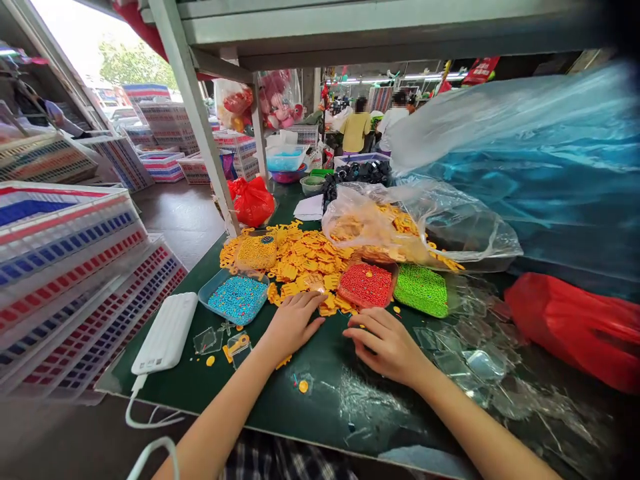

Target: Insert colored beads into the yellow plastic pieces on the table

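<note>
My left hand [291,321] lies palm down on the dark green table [320,393], fingers stretched toward the near edge of a heap of small yellow plastic pieces [300,257]. My right hand [387,345] rests beside it with fingers curled inward to the left; whether it holds anything is hidden. Just beyond the hands sit a red tray of beads [367,285], a green pile of beads [421,289], a blue tray of beads [238,298] and a yellow tray of beads [257,253].
A white power bank [167,331] with a cable lies at the left table edge. Clear plastic covers [470,347] are scattered to the right. Behind are a clear bag of yellow pieces [380,227], red bags [580,327], a large blue plastic sheet [540,167], stacked crates [65,267] and other people [356,127].
</note>
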`<state>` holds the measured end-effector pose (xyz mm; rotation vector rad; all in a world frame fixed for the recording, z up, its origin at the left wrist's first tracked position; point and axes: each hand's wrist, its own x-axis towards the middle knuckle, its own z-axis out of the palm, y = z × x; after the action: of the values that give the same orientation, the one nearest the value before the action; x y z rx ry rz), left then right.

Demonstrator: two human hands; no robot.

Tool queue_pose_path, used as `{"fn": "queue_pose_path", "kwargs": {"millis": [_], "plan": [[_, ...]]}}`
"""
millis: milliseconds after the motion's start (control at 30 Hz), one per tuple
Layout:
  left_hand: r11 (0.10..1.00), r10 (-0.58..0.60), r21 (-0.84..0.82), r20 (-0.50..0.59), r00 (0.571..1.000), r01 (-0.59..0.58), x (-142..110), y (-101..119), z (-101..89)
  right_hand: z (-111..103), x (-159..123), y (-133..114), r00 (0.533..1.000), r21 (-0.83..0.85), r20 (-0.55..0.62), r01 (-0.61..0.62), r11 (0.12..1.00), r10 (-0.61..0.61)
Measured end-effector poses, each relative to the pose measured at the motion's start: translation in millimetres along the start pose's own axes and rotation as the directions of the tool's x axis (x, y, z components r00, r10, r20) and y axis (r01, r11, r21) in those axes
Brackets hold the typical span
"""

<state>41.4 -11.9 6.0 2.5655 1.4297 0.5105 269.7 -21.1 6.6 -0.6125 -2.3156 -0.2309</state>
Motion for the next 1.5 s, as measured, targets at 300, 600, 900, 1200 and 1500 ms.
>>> {"fn": "queue_pose_path", "kwargs": {"millis": [300, 600, 900, 1200, 1500], "plan": [[0.994, -0.011, -0.101, 0.167, 0.986, 0.028, 39, -2, 2.5, -11, -5, 13, 0.986, 0.084, -0.02, -0.164, 0.983, 0.166], [0.951, 0.047, -0.31, 0.187, 0.981, 0.013, 24, -5, -6.3, -6, -2, 4, 0.954, 0.164, 0.203, -0.254, 0.953, 0.219], [0.955, 0.071, -0.298, 0.212, 0.975, -0.004, 18, 7, 2.4, 4, -7, -2, 0.902, 0.154, 0.378, -0.285, 0.946, 0.21], [0.941, -0.003, -0.327, 0.255, 0.967, 0.089, 13, 10, -4.1, 6, -10, 3, 0.894, 0.084, 0.36, -0.316, 0.945, 0.267], [0.936, 0.079, -0.351, 0.283, 0.956, 0.027, 9, 22, -17.4, 2, -7, -1, 0.879, 0.008, 0.413, -0.264, 0.965, 0.237]]}}
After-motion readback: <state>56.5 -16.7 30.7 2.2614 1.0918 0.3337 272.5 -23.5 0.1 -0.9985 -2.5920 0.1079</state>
